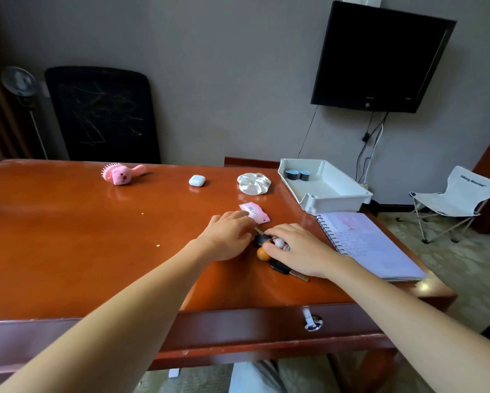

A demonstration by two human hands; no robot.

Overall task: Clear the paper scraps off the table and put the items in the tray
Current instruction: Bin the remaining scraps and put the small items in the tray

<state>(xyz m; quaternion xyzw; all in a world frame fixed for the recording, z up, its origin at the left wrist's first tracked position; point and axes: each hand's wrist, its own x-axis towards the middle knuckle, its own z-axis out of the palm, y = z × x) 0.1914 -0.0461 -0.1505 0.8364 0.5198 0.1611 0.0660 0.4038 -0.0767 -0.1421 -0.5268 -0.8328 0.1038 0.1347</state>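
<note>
Left hand (227, 236) touches pink scrap (257, 213); right hand (297, 251) grips keys (280, 269).

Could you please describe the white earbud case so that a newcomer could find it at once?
Start at the wooden table and look along its far side. Between the pink plush hairbrush on the left and the cream scrunchie sits the earbud case: small, glossy, rounded and plain white, standing alone.

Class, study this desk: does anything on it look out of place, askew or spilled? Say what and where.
Two pale paper specks lie loose on the table, left of the left hand. A pink paper scrap lies at its fingertips. The white tray sits skewed at the far right corner.
</note>
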